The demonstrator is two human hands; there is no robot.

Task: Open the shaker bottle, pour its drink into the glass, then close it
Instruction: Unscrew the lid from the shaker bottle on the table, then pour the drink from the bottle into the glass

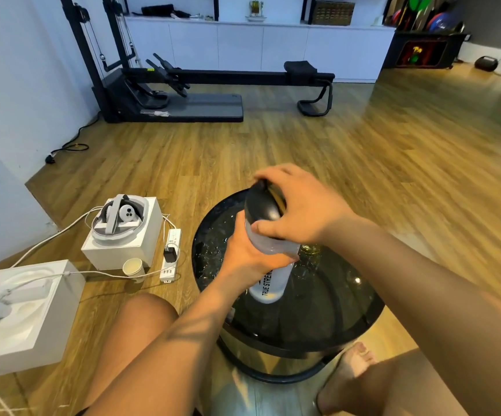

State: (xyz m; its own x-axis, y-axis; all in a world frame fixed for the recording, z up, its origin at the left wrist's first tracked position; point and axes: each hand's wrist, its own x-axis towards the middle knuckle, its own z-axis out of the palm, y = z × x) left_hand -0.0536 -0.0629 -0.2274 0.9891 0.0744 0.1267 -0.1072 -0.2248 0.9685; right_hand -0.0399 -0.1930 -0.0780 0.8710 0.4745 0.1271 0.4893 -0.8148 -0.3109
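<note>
- Fingers (268, 175) of the right hand (300, 205) curled over the black lid (262, 207), thumb against its near edge, gripping it.
- Left hand (252, 253) wrapped round the clear upper body of the shaker bottle (268, 283), holding it.
- Bottle stood near the middle of the round black bench (333, 319), lid still on.
- Glass (310, 250) sat just behind the bottle, mostly hidden by the right wrist.
- On the floor to the left lay a paper cup (133, 265), a power strip (171, 256) and a white box (123, 250) carrying a headset (118, 219).

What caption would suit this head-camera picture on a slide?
At a round black table, the left hand grips the shaker bottle while the right hand clasps its black lid.
</note>
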